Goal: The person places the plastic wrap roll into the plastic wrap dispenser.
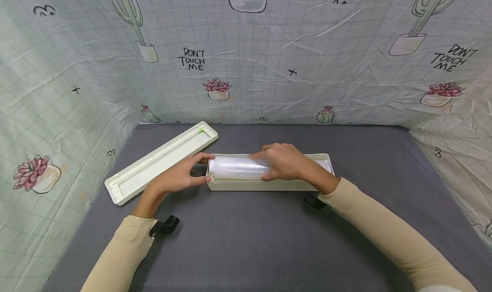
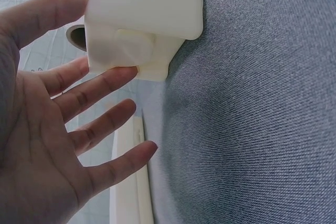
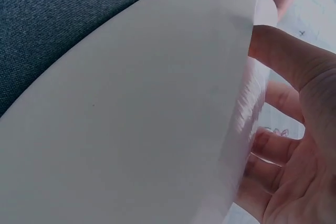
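A roll of clear plastic wrap (image 1: 240,167) lies lengthwise in a long white box (image 1: 250,185). My right hand (image 1: 286,162) grips the roll from above, thumb on the near side and fingers over the far side. At the box's left end, my left hand (image 1: 177,174) touches the corners with thumb and forefinger. Its other fingers are spread in the left wrist view, where the roll's hollow end (image 2: 70,34) shows beside the box end (image 2: 113,51). In the right wrist view the box wall (image 3: 131,103) covers part of the roll.
A long white lid (image 1: 153,159) lies at a slant on the dark grey cloth (image 1: 246,240), left of the box and behind the left forearm. A printed curtain (image 1: 261,48) hangs behind and at both sides.
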